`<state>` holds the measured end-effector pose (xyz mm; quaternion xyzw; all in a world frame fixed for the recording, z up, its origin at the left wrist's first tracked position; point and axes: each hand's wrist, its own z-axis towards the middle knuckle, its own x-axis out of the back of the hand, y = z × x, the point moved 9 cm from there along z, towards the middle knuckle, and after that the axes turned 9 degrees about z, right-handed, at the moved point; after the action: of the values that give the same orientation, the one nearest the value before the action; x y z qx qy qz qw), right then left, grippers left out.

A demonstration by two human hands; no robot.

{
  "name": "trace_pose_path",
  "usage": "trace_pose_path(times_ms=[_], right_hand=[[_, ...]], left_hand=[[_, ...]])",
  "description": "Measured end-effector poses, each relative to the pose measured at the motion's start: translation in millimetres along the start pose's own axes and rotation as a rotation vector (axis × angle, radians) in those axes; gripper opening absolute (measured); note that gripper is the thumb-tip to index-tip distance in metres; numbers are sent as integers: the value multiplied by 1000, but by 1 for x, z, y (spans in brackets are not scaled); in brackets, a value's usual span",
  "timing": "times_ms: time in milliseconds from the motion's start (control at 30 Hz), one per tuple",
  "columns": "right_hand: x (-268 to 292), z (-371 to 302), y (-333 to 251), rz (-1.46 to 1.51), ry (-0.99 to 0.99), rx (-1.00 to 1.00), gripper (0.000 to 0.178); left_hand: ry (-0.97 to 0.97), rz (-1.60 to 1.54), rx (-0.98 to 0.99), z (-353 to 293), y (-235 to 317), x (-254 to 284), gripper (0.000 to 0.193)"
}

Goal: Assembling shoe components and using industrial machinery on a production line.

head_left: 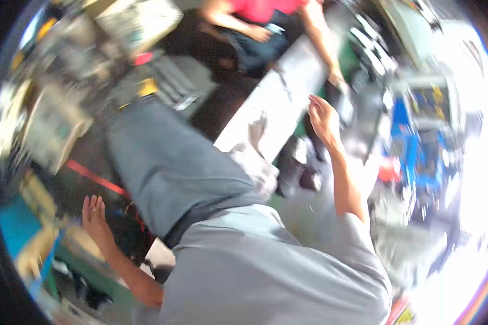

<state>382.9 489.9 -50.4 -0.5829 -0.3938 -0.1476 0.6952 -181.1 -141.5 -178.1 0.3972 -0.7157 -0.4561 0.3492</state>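
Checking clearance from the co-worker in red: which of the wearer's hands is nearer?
The right hand, just below the co-worker's outstretched hand in the picture; the left hand is farther away, at lower left, near a red strip.

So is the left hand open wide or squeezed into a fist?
Open: the left hand has its fingers stretched out, not curled, and nothing shows in it.

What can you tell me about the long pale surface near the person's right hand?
The long pale surface is a flat, whitish strip, perhaps metal, slanting from near the grey trousers toward the co-worker in red. Dark marks show on it. A blurred pale bundle appears at its near end, the right hand beside its right edge; blur hides whether either touches it.
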Motion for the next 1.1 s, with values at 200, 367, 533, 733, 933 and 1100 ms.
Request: trace_pose_path(times_ms=[200,367,533,733,933,1100], right_hand=[[145,-271,263,-269,-2,-684,46],[-2,-380,226,103,-28,-874,100],[-61,-283,215,167,430,-672,95],[-47,-243,207,894,374,-713,71],[-55,-176,34,1823,-115,-538,88],[-112,-113,-80,1046,-356,-261,112]], left_hand=[[-544,-34,25,-12,76,-302,55],[-665,325,-88,-43,95,-379,47],[-850,430,-104,-72,76,-441,43],[-1116,354,-163,-132,73,-505,51],[-1281,-177,63,-188,95,-557,102],[-960,-212,-151,-153,133,-536,101]])
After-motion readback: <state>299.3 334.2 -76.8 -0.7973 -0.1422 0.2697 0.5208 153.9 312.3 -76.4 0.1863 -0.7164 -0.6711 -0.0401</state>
